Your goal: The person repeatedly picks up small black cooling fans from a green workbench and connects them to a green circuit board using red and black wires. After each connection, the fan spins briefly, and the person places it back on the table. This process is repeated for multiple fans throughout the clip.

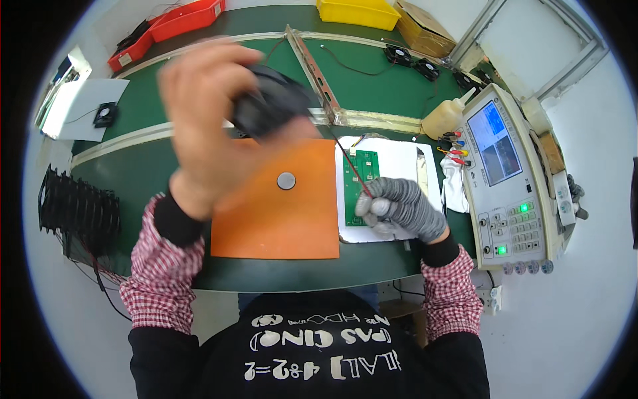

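My bare left hand [206, 126], smeared by motion, is raised above the orange mat [279, 229] and grips a black cooling fan [271, 100]. From the fan a thin dark red cable [350, 161] slants down to my right hand [407, 205]. That hand wears a grey glove, and its fingers pinch the cable near its end. Beneath the gloved fingers lies a green circuit board [366, 166] on a white panel [397, 156]; the glove covers part of both. A round grey disc [286, 181] rests on the mat.
Stacked black fans [80, 206] stand at the left edge. To the right are a test instrument [495, 146] with a lit screen, clip leads [455, 153] and a squeeze bottle [444, 118]. Metal rails [312, 73] divide the far table. Behind are red bins [189, 18] and a yellow bin [359, 13].
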The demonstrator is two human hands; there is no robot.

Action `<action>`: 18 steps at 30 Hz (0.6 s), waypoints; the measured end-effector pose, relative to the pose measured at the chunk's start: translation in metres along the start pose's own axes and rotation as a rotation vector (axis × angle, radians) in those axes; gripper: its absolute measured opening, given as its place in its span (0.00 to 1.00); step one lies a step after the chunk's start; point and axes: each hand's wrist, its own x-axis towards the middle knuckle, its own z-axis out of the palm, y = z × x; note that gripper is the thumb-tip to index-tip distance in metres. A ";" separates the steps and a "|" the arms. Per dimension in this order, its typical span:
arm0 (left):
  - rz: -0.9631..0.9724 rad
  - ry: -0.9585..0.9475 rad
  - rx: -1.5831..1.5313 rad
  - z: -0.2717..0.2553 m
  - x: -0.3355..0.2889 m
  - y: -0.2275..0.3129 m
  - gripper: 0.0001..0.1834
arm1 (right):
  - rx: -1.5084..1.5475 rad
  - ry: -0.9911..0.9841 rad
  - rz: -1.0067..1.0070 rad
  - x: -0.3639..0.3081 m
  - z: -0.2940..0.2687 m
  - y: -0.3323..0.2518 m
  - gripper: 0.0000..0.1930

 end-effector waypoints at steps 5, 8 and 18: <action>-0.861 0.268 -0.358 -0.031 -0.033 -0.096 0.14 | -0.394 -0.153 -0.173 0.004 -0.018 -0.016 0.11; -1.289 0.088 -0.949 -0.017 -0.057 -0.061 0.12 | -0.559 0.129 -0.410 0.018 -0.041 -0.001 0.10; -0.683 -0.660 -0.600 0.023 -0.114 0.017 0.34 | -0.683 0.495 -0.272 0.031 -0.031 0.016 0.08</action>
